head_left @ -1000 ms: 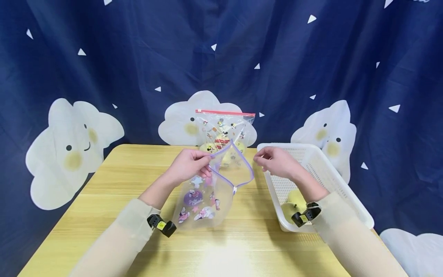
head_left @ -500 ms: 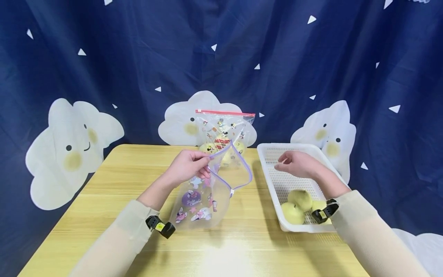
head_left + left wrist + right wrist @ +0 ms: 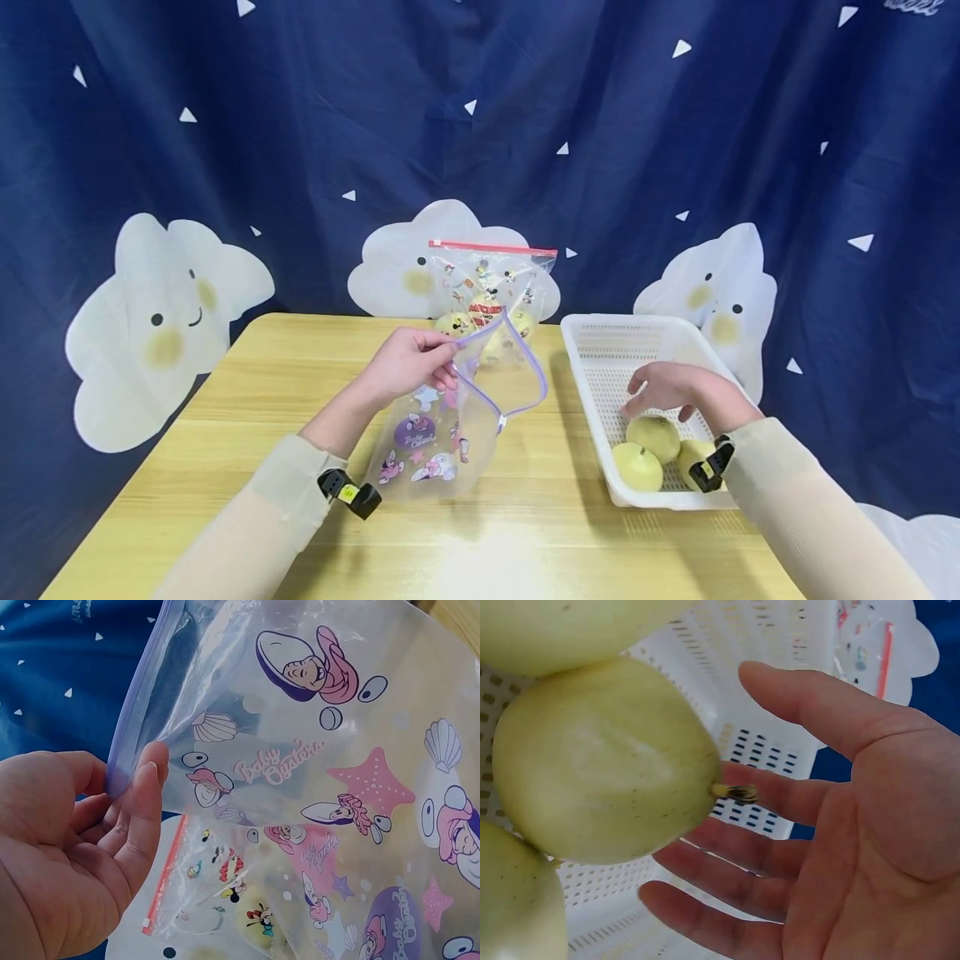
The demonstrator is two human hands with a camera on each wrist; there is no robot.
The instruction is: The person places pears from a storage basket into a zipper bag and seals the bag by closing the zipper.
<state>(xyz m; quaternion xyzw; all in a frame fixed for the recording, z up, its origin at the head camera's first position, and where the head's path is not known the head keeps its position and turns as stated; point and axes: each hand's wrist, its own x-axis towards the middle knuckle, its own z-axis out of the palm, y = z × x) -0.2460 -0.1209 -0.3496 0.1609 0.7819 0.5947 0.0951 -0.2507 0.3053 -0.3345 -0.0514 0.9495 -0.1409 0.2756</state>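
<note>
The left hand (image 3: 408,362) pinches the purple-edged zipper bag (image 3: 427,450) at its open mouth, left of the white basket (image 3: 607,381). In this basket lies a yellow-green fruit (image 3: 652,437); just beside it, the right hand (image 3: 671,388) has loose fingers, grasping nothing.

Yellowish fruit (image 3: 604,761), purple-edged patterned bag (image 3: 435,446)

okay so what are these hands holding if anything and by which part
The left hand pinches the clear bag by the purple edge of its open mouth; the right hand, beside a fruit, holds nothing.
</note>
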